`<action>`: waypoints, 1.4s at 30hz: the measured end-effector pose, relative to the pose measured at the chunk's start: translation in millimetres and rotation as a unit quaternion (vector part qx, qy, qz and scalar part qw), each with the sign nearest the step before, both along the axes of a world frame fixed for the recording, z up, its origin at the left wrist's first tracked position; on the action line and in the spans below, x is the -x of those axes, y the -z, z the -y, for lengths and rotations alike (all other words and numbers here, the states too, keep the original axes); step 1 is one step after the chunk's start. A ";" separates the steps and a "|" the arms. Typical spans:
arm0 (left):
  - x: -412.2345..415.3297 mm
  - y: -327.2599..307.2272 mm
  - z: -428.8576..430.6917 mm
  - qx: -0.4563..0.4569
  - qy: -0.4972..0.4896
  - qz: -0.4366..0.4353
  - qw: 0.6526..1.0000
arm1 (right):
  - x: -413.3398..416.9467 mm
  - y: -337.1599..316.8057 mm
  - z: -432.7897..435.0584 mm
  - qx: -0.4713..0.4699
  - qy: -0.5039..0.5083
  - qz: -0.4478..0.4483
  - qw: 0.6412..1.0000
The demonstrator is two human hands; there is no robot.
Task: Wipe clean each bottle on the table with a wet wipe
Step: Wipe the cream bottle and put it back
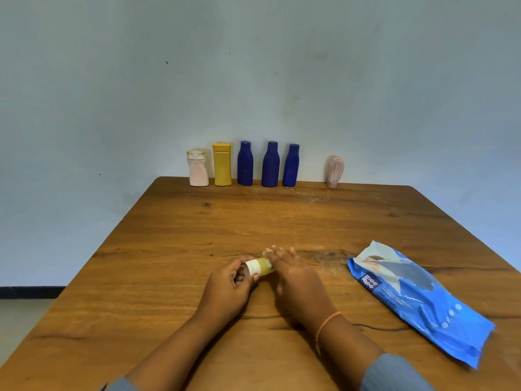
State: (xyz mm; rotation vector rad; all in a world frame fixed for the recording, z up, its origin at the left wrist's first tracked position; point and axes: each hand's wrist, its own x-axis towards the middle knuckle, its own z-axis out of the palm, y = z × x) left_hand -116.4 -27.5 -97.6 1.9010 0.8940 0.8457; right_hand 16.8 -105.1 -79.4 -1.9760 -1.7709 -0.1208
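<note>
Small bottle (pixel 258 267): held sideways, low over the surface, mid-front.
Left hand (pixel 231 286): grips the white end, steadying it.
Right hand (pixel 296 273): fingers stretched, pressing a pale wipe (pixel 266 253) onto the olive end, likely rubbing.
Row of bottles (pixel 245 165): upright along the far edge.
Wipes pack (pixel 417 300): right edge, in reach.

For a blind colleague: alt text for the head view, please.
A left hand grips a small olive, white-labelled bottle sideways over a wooden table; the blurred right hand covers its other end. Along the far edge stand a pale pink bottle, a yellow bottle, three dark blue bottles and a ribbed pink bottle. A blue wet-wipes pack lies at right.
</note>
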 end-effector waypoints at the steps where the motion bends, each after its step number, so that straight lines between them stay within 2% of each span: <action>1: 0.3 -0.4 0.3 -0.005 0.001 -0.006 1.000 | -7.5 -0.3 1.5 -0.002 0.027 -0.019 0.999; 4: 0.3 -0.3 -0.2 -0.012 -0.003 -0.022 1.000 | -23.4 -0.2 3.5 0.010 0.102 -0.083 0.991; 7: -0.4 0.7 -0.2 -0.009 -0.014 -0.032 0.999 | -12.5 -2.9 -0.2 0.016 0.103 -0.086 0.991; 13: 1.1 -4.7 1.6 0.000 -0.025 -0.047 0.999 | 35.1 4.0 -1.1 -0.013 -0.058 0.012 0.998; 16: 1.1 -5.0 2.2 -0.008 -0.024 -0.041 0.999 | 20.1 8.5 -0.3 -0.012 -0.059 0.071 0.996; 21: -0.6 -4.3 1.6 0.008 -0.034 -0.040 0.999 | -24.3 -3.4 5.6 -0.014 0.089 -0.071 0.993; 25: -0.8 -4.2 0.0 0.015 -0.048 -0.044 0.998 | -19.9 -1.1 0.3 -0.016 0.122 -0.122 0.985; 29: -2.4 -3.6 -2.2 0.016 -0.065 -0.052 0.996 | 7.6 -0.7 -1.3 -0.051 0.033 -0.077 0.995; 31: -2.7 -2.1 -3.8 0.020 -0.077 -0.054 0.995 | 23.1 2.8 -0.2 -0.046 -0.041 -0.035 0.998; 33: -2.4 -2.4 -3.2 0.034 -0.082 -0.048 0.995 | 24.8 9.4 0.0 -0.042 -0.066 0.004 0.997; 36: -3.9 -4.9 -1.4 0.078 -0.064 -0.011 0.995 | -0.6 2.8 -1.3 -0.011 0.004 0.021 1.000; 39: -5.3 -7.2 -3.7 0.119 -0.052 0.003 0.992 | -21.9 -1.5 -6.2 0.026 0.071 -0.059 0.995; 42: -5.6 -10.2 -4.6 0.139 -0.053 0.012 0.989 | -12.2 -3.2 -11.4 0.024 0.090 -0.106 0.990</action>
